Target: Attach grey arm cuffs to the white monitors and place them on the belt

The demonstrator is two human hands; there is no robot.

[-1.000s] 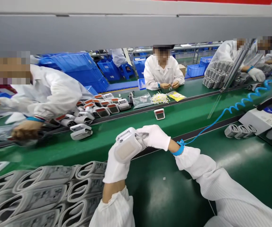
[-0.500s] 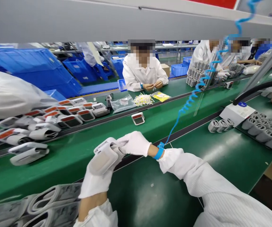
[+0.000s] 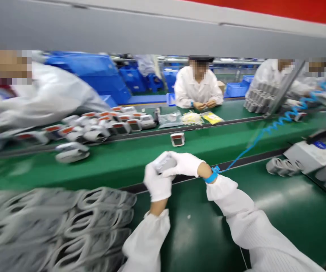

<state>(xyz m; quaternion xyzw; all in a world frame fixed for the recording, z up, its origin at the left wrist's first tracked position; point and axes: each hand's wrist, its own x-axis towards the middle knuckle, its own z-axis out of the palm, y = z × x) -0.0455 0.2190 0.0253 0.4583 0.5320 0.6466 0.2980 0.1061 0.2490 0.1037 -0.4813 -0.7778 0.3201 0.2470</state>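
Both gloved hands meet over the near edge of the belt, around one wrist blood pressure monitor (image 3: pixel 167 164) with a grey cuff. My left hand (image 3: pixel 156 182) wraps it from the left and below. From the right, my right hand (image 3: pixel 187 164) closes its fingers on the same monitor; a blue strap (image 3: pixel 212 175) circles that wrist. Gloves hide much of the monitor. Just beyond, another monitor (image 3: pixel 177 139) with a dark screen stands on the green belt (image 3: pixel 140 151).
Stacked grey cuffs (image 3: pixel 100 223) fill the near left. More monitors (image 3: pixel 117 122) lie in a pile across the belt. A white box (image 3: pixel 312 156) stands right, beside several rolled cuffs (image 3: pixel 283 166). A coiled blue cord (image 3: pixel 287 119) runs from my right wrist. Co-workers (image 3: pixel 198 85) sit opposite.
My view has swung left, showing more stacked cuffs and a co-worker at left. The held monitor has been turned, and my hands have closed more tightly around it.
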